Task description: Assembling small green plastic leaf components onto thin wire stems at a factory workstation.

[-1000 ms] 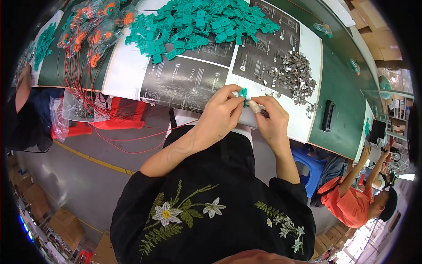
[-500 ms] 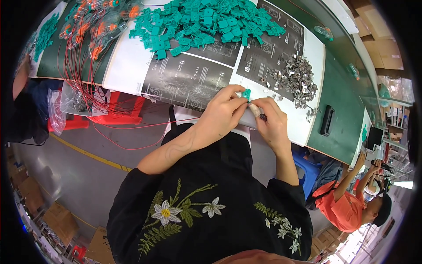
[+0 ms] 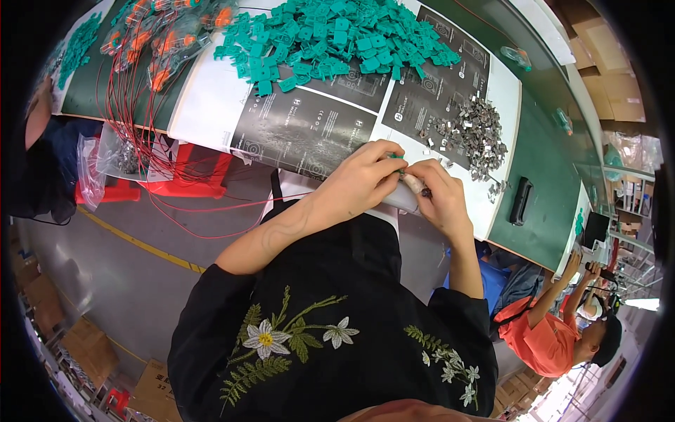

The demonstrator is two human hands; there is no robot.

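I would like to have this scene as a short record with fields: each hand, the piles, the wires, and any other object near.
Left hand: pinches a small green part, mostly hidden by fingers
Right hand: fingertips close to that part; a small dark thing shows at its fingers, too small to identify
Far pile: green pieces, loosely heaped
Right pile: small metallic pieces
Wires: red wires, hanging over the table's edge, left
Other object: black oblong item, right of the metallic pile

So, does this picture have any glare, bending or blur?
Head view: the green table has bowed edges; head view: pale sheen on the black printed sheet; head view: the green piece in the left hand is too covered to judge focus.
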